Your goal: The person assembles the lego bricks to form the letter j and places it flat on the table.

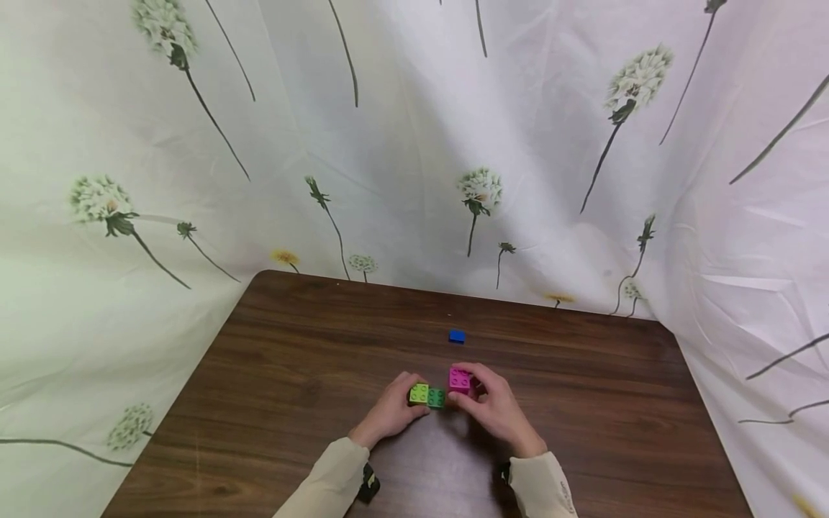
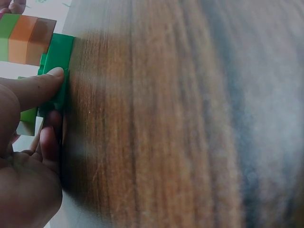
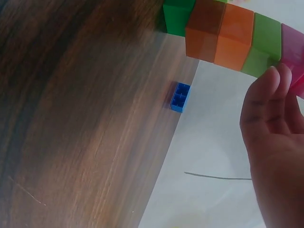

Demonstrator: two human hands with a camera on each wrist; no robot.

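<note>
Dark wood (image 1: pixel 291 338) underlies a brown, orange, green and magenta brick tower (image 3: pixel 232 37).

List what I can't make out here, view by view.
Head: the orange block and brown block, hidden by the pink block and right hand.
Head: fine detail on the blue block, too small.
Left wrist: part of the lime block, behind the left hand.
Right wrist: the rest of the pink block, cut off by the right edge.

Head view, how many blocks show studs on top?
3: a lime block by the left hand, a dark green block just right of it, and a pink block in the right hand. More may be hidden underneath.
</note>
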